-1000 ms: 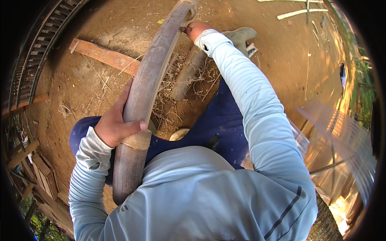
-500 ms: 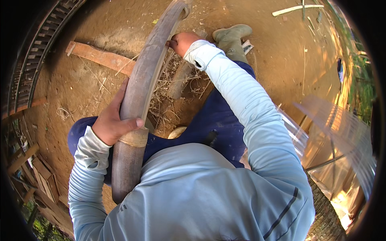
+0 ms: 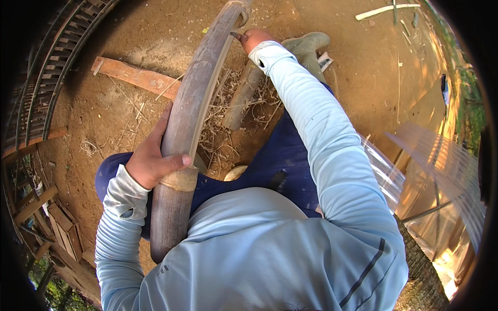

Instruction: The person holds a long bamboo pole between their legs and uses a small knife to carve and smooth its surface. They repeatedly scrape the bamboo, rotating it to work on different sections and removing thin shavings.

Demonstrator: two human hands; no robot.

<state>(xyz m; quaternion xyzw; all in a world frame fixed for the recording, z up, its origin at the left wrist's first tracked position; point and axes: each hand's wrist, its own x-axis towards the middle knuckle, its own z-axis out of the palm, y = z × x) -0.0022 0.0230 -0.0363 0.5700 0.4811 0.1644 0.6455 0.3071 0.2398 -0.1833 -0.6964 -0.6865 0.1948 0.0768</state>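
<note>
A thick grey-brown bamboo pole (image 3: 194, 98) slants away from my body, its near end resting by my belly and its far end at the top of the view. Along its right side runs a pale cut edge. My left hand (image 3: 150, 163) grips the pole just above a tan joint ring (image 3: 179, 180), thumb across the top and fingers down the left side. Near the far end, my right hand (image 3: 256, 39) is closed at the cut edge. A small dark tip shows at its fingers, but what it holds is too hidden to name.
Pale shavings (image 3: 225, 111) and a short round log (image 3: 244, 96) lie on the dirt between my legs. An orange-brown plank (image 3: 136, 78) is at the left. A rubber boot (image 3: 306, 49) stands beyond my right arm. Clear corrugated sheets (image 3: 441, 160) lean at the right.
My right hand has moved farther away along the bamboo pole's cut edge. My left hand keeps its grip on the pole. The whole view has shifted slightly.
</note>
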